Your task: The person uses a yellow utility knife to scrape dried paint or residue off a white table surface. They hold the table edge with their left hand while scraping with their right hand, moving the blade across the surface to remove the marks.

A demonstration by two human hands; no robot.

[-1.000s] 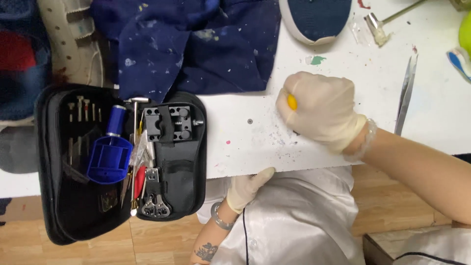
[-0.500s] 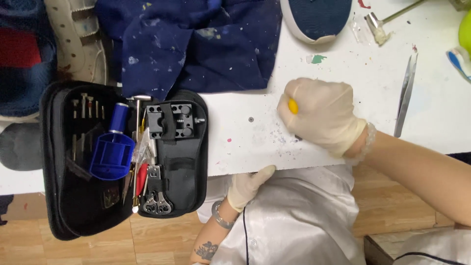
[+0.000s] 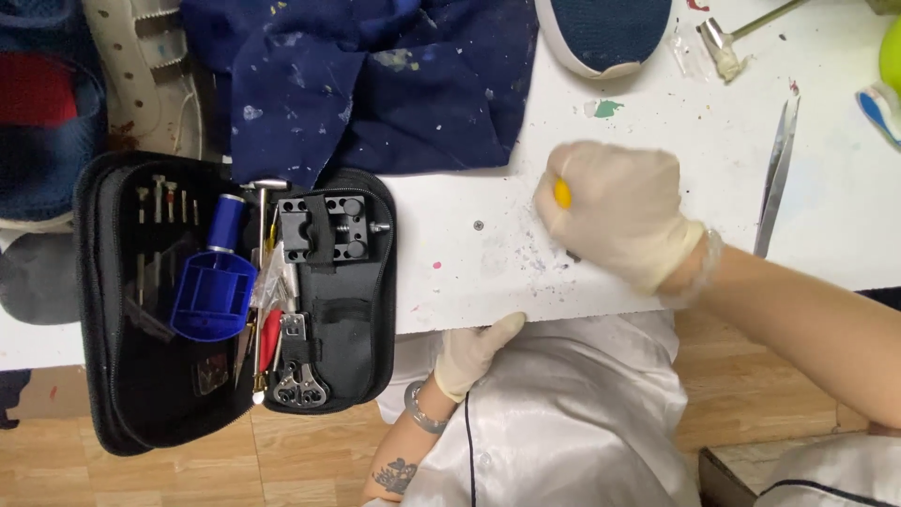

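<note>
Our right hand [image 3: 619, 221], in a pale glove, is curled into a fist around a small yellow tool [image 3: 561, 193] on the white table [image 3: 469, 272]. Only its yellow end peeks out, so we cannot tell what the tip touches. Our left hand [image 3: 472, 355] rests below the table edge with its fingers close together, holding nothing. The black tool case [image 3: 235, 300] lies open beside us, and a tiny screw [image 3: 479, 225] sits alone on the table. We think the work has only just begun.
</note>
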